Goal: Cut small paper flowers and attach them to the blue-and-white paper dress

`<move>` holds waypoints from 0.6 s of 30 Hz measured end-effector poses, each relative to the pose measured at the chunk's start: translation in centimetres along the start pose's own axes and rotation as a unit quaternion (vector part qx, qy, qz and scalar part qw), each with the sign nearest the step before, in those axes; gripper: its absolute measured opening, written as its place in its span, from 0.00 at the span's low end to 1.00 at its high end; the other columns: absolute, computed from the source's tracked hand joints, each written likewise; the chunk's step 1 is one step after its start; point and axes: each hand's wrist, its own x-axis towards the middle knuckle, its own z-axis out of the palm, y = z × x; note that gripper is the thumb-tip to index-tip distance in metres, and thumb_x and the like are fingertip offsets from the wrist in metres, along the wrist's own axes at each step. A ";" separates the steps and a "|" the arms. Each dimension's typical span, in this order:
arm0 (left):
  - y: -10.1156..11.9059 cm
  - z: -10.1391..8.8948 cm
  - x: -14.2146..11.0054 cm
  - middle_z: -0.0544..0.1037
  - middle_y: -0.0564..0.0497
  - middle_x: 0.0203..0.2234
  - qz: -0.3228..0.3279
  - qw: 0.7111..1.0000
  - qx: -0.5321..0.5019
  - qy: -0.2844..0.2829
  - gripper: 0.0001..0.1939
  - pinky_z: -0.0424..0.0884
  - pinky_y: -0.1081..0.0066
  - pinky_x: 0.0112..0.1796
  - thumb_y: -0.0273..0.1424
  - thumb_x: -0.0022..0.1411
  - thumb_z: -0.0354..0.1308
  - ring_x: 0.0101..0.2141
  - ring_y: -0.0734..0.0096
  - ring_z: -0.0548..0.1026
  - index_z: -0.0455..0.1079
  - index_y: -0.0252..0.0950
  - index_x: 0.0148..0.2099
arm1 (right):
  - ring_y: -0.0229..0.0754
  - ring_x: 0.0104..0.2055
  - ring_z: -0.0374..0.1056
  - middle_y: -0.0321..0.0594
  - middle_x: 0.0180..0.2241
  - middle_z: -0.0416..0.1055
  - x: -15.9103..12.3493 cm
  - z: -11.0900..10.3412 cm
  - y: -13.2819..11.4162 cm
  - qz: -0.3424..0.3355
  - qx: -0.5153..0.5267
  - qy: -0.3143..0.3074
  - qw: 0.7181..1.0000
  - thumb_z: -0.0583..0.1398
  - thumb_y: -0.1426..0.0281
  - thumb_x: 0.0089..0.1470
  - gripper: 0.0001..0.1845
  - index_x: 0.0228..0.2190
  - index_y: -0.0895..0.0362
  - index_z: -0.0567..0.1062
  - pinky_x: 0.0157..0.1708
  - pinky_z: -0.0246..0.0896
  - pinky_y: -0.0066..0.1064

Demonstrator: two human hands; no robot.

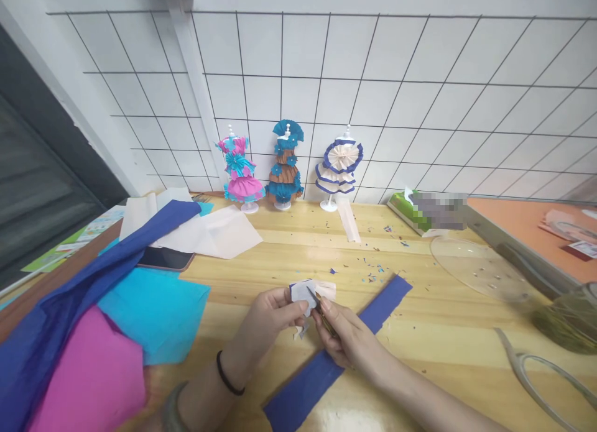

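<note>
The pack point(405, 211) at far right has a blurred top. The surface's point(233, 345) far edge meets the wall point(261, 46). Mid-surface, the left hand point(274, 312) pinches pale paper point(301, 291); the right hand point(344, 334) grips scissors point(316, 299), blades pointing far and left. Below, a blue strip point(308, 387) runs near left to far right.

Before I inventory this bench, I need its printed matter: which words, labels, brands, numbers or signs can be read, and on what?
No text can be read.
Printed sheets, far left: too small and blurred.
Green tissue pack, back right: partly pixelated, nothing legible.
Red-and-white card, far right: too blurred.
</note>
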 end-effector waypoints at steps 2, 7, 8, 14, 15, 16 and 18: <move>-0.1 -0.1 0.1 0.76 0.48 0.28 0.002 1.000 0.001 -0.003 0.08 0.63 0.72 0.33 0.29 0.50 0.59 0.29 0.73 0.68 0.74 0.31 0.34 | 0.27 0.11 0.39 0.23 0.11 0.44 0.1 -0.1 0.1 -0.001 -0.002 0.000 1.000 0.48 0.50 0.54 0.23 0.23 0.56 0.60 0.10 0.34 0.21; -0.1 -0.3 0.1 0.76 0.47 0.29 0.000 1.000 0.000 -0.008 0.08 0.63 0.72 0.33 0.28 0.51 0.59 0.29 0.73 0.68 0.74 0.31 0.35 | 0.27 0.12 0.39 0.23 0.11 0.45 -0.1 -0.1 0.1 0.008 0.003 0.007 1.000 0.48 0.49 0.53 0.23 0.24 0.56 0.60 0.10 0.35 0.21; -0.1 -0.2 0.0 0.76 0.47 0.30 -0.002 1.000 -0.003 -0.008 0.08 0.63 0.72 0.33 0.28 0.51 0.59 0.29 0.73 0.69 0.74 0.31 0.35 | 0.27 0.12 0.39 0.23 0.11 0.45 -0.1 -0.1 0.0 0.009 0.003 0.008 1.000 0.48 0.49 0.53 0.23 0.24 0.56 0.60 0.10 0.35 0.21; 0.0 -0.1 0.0 0.77 0.47 0.30 -0.009 1.000 -0.019 -0.010 0.08 0.64 0.73 0.33 0.28 0.50 0.59 0.30 0.73 0.69 0.74 0.32 0.35 | 0.27 0.11 0.37 0.22 0.11 0.44 -0.2 -0.1 -0.1 0.009 0.008 0.006 1.000 0.49 0.47 0.51 0.24 0.23 0.56 0.60 0.10 0.32 0.21; 0.0 -0.1 0.0 0.77 0.47 0.30 -0.010 1.000 -0.018 -0.008 0.08 0.64 0.73 0.33 0.28 0.50 0.59 0.30 0.73 0.69 0.74 0.32 0.35 | 0.27 0.11 0.37 0.22 0.11 0.44 -0.1 -0.1 -0.1 0.005 0.004 0.005 1.000 0.49 0.48 0.51 0.24 0.23 0.56 0.60 0.10 0.32 0.21; 0.0 -0.1 0.0 0.77 0.47 0.30 -0.009 1.000 -0.018 -0.006 0.08 0.64 0.73 0.33 0.28 0.50 0.59 0.31 0.72 0.69 0.74 0.32 0.35 | 0.27 0.11 0.37 0.22 0.11 0.44 -0.1 -0.1 -0.1 0.000 -0.001 0.005 1.000 0.48 0.48 0.52 0.24 0.23 0.57 0.61 0.10 0.32 0.21; 0.0 0.0 0.0 0.77 0.47 0.31 -0.007 1.000 -0.021 -0.004 0.08 0.64 0.73 0.34 0.28 0.51 0.59 0.32 0.72 0.70 0.74 0.31 0.35 | 0.27 0.11 0.38 0.23 0.11 0.44 0.0 -0.1 0.0 -0.006 -0.008 0.006 1.000 0.48 0.49 0.52 0.24 0.23 0.57 0.61 0.10 0.32 0.21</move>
